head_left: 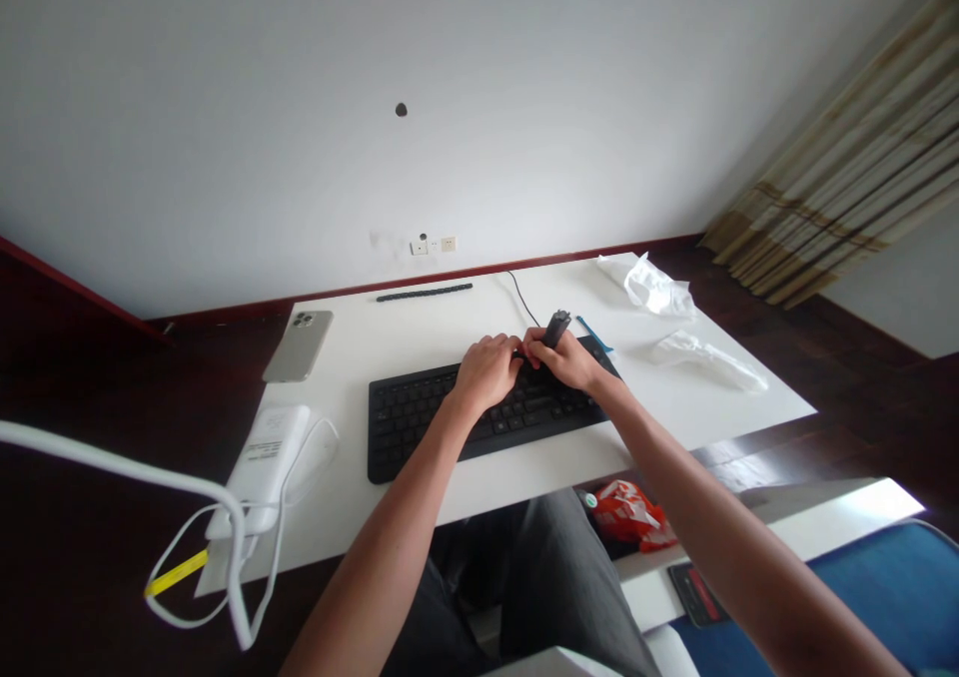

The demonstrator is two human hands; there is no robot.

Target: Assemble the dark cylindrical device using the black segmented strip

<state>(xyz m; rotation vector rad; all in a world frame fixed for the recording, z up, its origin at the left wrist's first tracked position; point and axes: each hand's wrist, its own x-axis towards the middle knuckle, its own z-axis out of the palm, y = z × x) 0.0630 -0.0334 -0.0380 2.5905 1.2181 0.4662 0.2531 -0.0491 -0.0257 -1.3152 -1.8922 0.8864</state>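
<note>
A black keyboard (420, 422) lies on the white table in front of me. My left hand (486, 369) rests over its upper middle, fingers bent and drawn together near the back edge. What is between those fingertips is hidden. My right hand (565, 359) is closed around a dark grey, thick-handled tool (556, 329) that stands tilted, its top end sticking up out of the fist. The tool's lower end is hidden by my fingers, so its kind does not show. Both hands nearly touch each other above the keys. A thin blue tool (594, 335) lies just behind the keyboard's right end.
A phone (301, 347) and a white power adapter (262, 467) with cables are at the left. A black segmented strip (425, 293) lies near the back edge. Crumpled white plastic wrappers (655, 286) are at the right. Below sits a red bag (633, 517) by my legs.
</note>
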